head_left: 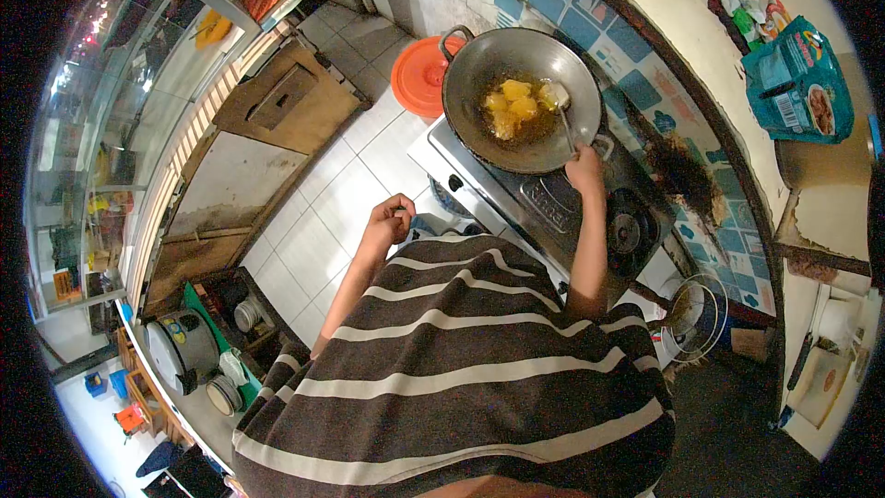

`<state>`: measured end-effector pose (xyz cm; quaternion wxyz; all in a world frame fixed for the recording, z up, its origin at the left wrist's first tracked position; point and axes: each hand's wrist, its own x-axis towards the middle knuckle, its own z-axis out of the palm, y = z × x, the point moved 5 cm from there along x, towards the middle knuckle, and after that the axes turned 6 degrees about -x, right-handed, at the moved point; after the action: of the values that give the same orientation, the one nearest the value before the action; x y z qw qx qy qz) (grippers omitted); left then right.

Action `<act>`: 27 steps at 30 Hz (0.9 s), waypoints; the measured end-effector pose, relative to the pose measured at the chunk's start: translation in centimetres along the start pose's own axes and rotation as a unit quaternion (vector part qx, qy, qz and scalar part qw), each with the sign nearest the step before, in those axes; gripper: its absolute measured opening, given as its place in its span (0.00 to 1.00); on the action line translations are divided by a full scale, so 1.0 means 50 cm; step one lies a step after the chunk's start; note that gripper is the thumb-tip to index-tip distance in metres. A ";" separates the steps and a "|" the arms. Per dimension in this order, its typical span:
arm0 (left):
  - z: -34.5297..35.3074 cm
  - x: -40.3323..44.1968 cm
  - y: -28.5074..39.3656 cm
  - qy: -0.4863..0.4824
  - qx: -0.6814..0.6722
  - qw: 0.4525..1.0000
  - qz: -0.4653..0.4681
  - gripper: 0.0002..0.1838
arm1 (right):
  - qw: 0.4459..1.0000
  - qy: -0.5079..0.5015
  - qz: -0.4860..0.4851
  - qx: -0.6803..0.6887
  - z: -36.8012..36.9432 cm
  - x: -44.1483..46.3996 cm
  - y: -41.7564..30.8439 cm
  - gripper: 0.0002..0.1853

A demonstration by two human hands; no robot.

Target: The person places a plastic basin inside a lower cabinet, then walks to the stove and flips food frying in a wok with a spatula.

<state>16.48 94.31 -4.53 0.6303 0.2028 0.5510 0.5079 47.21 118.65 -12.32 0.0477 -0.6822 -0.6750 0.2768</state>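
A large dark wok [470,136] stands on the gas stove [498,189], with yellow pieces [514,106] in brownish oil at its bottom. My right hand [584,169] is closed around the handle of a metal spatula [556,97], whose blade lies in the wok beside the food. This hand is over the wok's near right rim, close to a loop handle. My left hand [394,217] hangs over the floor left of the stove, fingers curled together; whether anything small is inside them is hidden.
An orange lid [417,78] sits behind the wok's left side. A bare burner [631,231] is right of my right forearm. A teal packet [798,83] rests on the ledge at right. Glass cabinet and rice cooker [184,350] stand at left.
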 end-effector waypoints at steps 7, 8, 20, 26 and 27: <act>-0.009 0.001 -0.008 0.002 0.012 1.000 0.000 0.16 | 0.999 0.027 -0.008 -0.018 -0.028 -0.035 -0.039 0.26; -0.008 0.000 -0.008 0.001 0.009 1.000 0.001 0.15 | 1.000 0.007 0.004 -0.013 -0.026 -0.034 -0.040 0.26; 0.000 -0.004 -0.002 -0.015 -0.006 1.000 0.009 0.16 | 0.999 -0.009 -0.039 0.027 -0.033 -0.055 -0.053 0.24; -0.006 -0.001 -0.010 -0.010 0.000 1.000 0.006 0.15 | 0.999 -0.012 0.020 0.021 -0.021 -0.055 -0.042 0.22; -0.006 0.000 -0.011 -0.007 0.000 1.000 0.002 0.15 | 0.998 -0.049 0.040 0.025 -0.034 -0.063 -0.053 0.22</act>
<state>16.41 93.99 -5.07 0.6336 0.2073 0.5459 0.5076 45.77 116.40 -8.74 0.0204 -0.6925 -0.6419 0.3286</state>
